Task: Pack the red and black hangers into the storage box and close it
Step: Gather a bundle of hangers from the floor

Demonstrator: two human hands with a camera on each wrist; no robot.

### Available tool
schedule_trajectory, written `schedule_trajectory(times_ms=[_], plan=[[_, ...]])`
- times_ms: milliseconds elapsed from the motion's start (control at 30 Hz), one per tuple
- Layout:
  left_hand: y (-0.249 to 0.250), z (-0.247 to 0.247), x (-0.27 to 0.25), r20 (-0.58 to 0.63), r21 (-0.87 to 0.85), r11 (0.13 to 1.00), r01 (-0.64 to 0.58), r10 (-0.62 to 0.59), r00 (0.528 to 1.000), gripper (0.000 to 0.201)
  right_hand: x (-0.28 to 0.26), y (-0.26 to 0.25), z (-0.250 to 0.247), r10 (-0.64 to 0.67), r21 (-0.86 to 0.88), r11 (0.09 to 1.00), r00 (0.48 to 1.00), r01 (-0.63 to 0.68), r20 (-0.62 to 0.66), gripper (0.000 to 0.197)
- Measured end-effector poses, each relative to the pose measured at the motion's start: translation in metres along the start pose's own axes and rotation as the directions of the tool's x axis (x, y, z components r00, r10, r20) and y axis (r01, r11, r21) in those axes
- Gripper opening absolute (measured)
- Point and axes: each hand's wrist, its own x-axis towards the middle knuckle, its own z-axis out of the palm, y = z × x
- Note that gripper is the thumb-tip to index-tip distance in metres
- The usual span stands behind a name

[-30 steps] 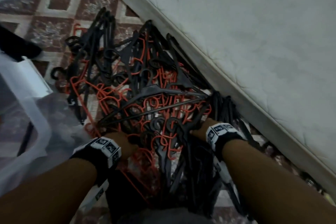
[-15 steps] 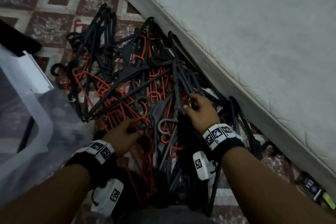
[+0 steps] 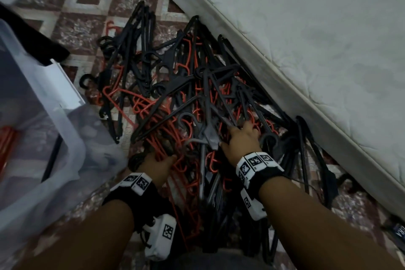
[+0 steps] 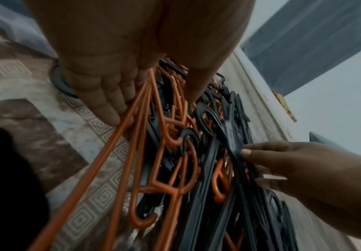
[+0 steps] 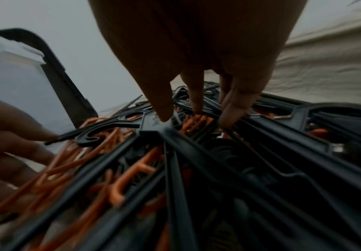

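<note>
Red hangers [image 4: 145, 135] sit bunched in the left hand [image 3: 158, 165]; beside it, the right hand [image 3: 240, 140] pinches black hangers [image 5: 196, 152]. Untangling hooks first should help before swinging left to the box [image 3: 65, 120].

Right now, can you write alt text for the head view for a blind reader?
Two hands, left hand and right hand, reach into a tangled pile of hangers on a patterned floor. A clear storage box stands left, a mattress right.
</note>
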Motion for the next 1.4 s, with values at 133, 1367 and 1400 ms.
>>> schedule_trajectory(times_ms=[133,1367,1400], plan=[[0.001,0.001,0.018,-0.016,-0.140,0.987,-0.072,0.071,0.997,0.079,0.000,-0.010,0.008,0.029,-0.143,0.989,0.998,-0.036,-0.054,0.071],[0.062,-0.040,-0.079,0.164,-0.177,0.768,-0.616,0.640,0.751,0.057,-0.055,-0.040,-0.051,-0.437,0.799,0.521,0.898,0.301,-0.053,0.122],[0.069,-0.045,-0.090,0.202,-0.156,0.758,-0.634,0.653,0.730,0.051,-0.057,-0.039,-0.060,-0.461,0.798,0.498,0.883,0.339,-0.087,0.118]])
